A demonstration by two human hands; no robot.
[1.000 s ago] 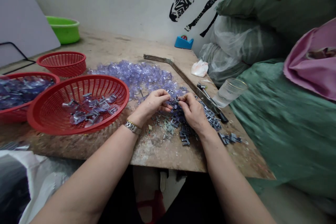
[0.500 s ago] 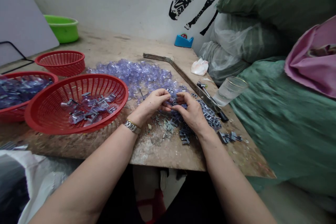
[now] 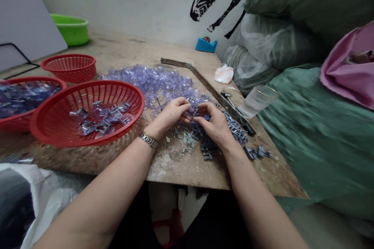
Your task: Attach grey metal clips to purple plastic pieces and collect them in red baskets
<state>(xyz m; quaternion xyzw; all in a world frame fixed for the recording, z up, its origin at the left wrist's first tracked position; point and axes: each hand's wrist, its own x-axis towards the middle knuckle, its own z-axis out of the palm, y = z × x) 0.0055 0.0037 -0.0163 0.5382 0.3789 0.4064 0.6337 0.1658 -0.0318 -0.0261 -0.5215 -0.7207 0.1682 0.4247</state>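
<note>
Both grips were pinched together on one small part at the middle of the frame: the left hand (image 3: 172, 113) and the right hand (image 3: 214, 124) met fingertip to fingertip over a small clear cup (image 3: 193, 112) with a grey metal clip, most of it hidden by the fingers. I could not tell exactly how the two pieces sat in each other.

Such a part looked light and smooth; the clear plastic seemed soft and likely slippery, the clip stiff and thin-edged. It was best taken by the rim of the cup and the flat sides of the clip, with fingertips only.

Just below and right of the hands lay a heap of grey clips (image 3: 233, 129) on the bench (image 3: 181, 171). Behind the hands, toward the upper middle, spread a pile of clear cups (image 3: 152, 81). To the left stood a red basket (image 3: 52, 132) holding finished pieces, with two more baskets farther left. Right of the hands were a bent metal bar (image 3: 204, 82) and a glass (image 3: 257, 101) near the bench edge.
</note>
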